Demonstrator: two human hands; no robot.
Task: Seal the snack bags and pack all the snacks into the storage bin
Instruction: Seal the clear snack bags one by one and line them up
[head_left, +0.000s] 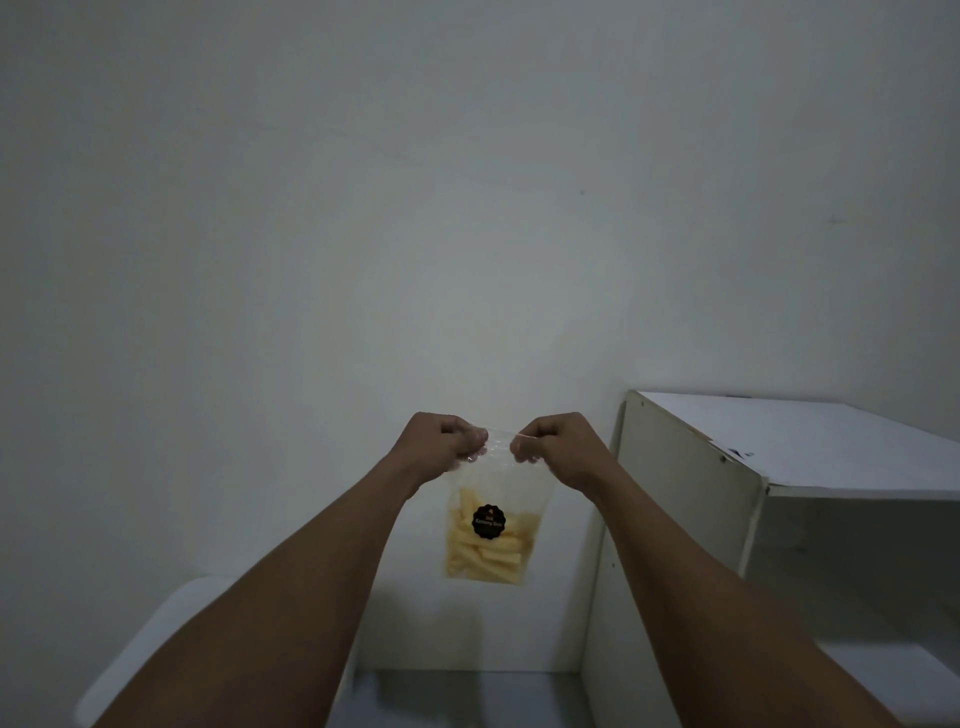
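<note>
A clear plastic snack bag (491, 540) with yellow stick-shaped snacks and a round black label hangs in the air in front of a pale wall. My left hand (441, 447) pinches the bag's top edge at its left corner. My right hand (558, 447) pinches the same top edge at its right corner. Both arms reach forward from the bottom of the view. The bag's top strip is stretched between my two hands. No storage bin shows in the view.
A white open shelf unit (727, 493) stands to the right against the wall. A white rounded surface (171, 623) shows at the lower left, partly behind my left arm. A grey floor strip (467, 696) lies below the bag.
</note>
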